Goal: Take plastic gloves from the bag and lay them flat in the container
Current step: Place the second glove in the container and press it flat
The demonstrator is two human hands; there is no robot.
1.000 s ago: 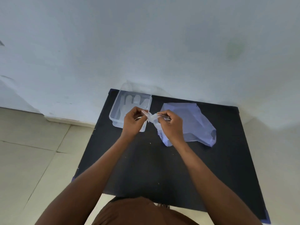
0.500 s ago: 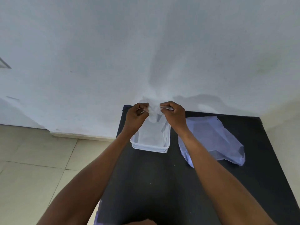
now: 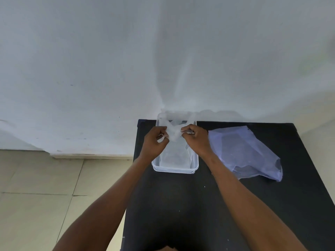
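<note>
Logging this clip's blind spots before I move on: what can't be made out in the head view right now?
- How many gloves lie in the container: clear film on clear plastic, layers blur together.
- The held glove: its shape is bunched between the left hand and right hand, and pale against the wall.
- What remains in the bag: the crumpled translucent film hides it.
- The table: its near and right edges are cut off by the frame.

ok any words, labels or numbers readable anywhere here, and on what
None. The bag, the container, the glove held in both hands, the table and the wall show no readable print.
</note>
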